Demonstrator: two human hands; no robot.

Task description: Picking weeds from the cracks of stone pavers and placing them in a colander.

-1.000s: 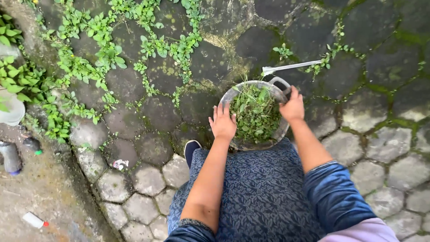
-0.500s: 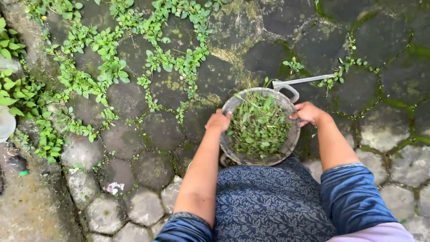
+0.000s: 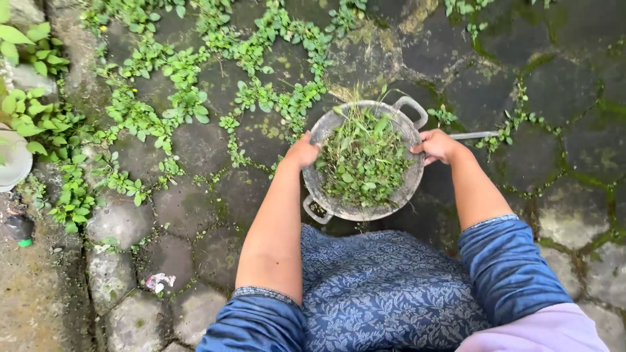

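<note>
a: what's hidden here?

b: the far end of the thin metal tool (image 3: 473, 135) disappears behind the right hand (image 3: 438, 145), so only a short pale shaft shows right of centre. the person's legs are covered by a blue patterned skirt (image 3: 385, 287), and the lower right corner cuts off a lilac sleeve (image 3: 541, 332). at the left edge a white pot (image 3: 13, 163) is only partly in frame.

a: and the room around the pan?

b: the metal pan (image 3: 326, 127) sits just above centre, held up between both hands over the dark hexagonal paving (image 3: 195, 208). weeds growing in the joints (image 3: 189, 98) spread across the upper left, close to the pan's left rim. to the right the stones lie mostly bare, with moss lines between them. a scrap of litter (image 3: 156, 281) lies lower left, well apart.

a: how are the hands set?

b: the left hand (image 3: 302, 152) is curled closed on the pan's left rim; the right hand is closed on the right rim.

a: the pan itself?

b: round, grey and worn, two loop handles, one upper right and one lower left. it is filled with pulled green weeds (image 3: 365, 163) and grass blades.
</note>
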